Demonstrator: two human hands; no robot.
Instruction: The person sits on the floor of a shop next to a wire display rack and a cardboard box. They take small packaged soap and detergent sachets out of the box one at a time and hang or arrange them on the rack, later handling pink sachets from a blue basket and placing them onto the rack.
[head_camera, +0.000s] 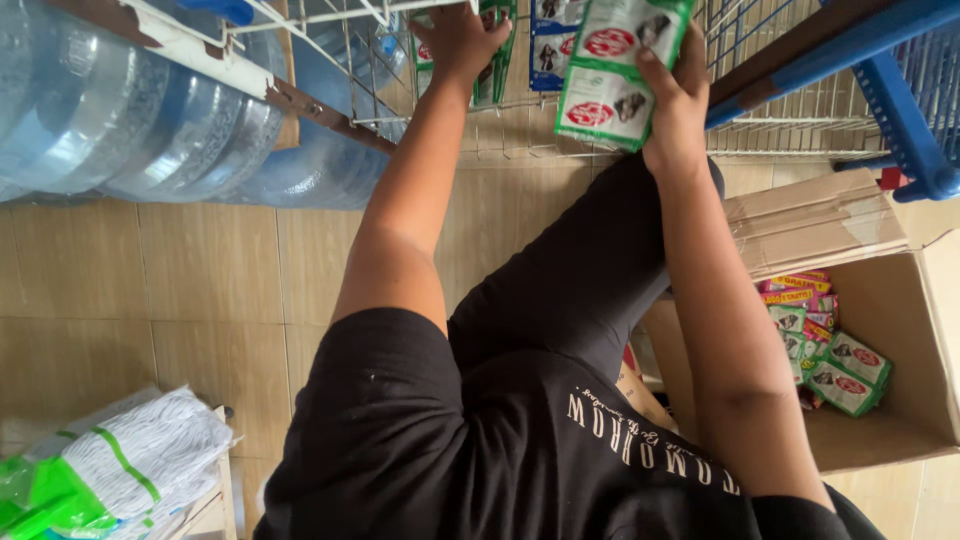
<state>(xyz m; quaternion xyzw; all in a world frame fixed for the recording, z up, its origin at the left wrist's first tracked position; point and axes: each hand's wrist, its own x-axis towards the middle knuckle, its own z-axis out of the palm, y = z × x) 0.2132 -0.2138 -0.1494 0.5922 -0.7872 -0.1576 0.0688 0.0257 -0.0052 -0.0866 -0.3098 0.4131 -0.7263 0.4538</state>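
While the right hand (672, 95) clamps a stack of green packets (610, 75) before the wire rack (780, 125), the left hand (458, 40) pinches packets hanging there. The loose stack could fan out and slide into the cardboard box (900, 300) below.

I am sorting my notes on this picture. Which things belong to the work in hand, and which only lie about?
In the work:
right hand holding green packets
left hand on hanging packets
wire rack
cardboard box of packets

Lying about:
water bottles
mop head
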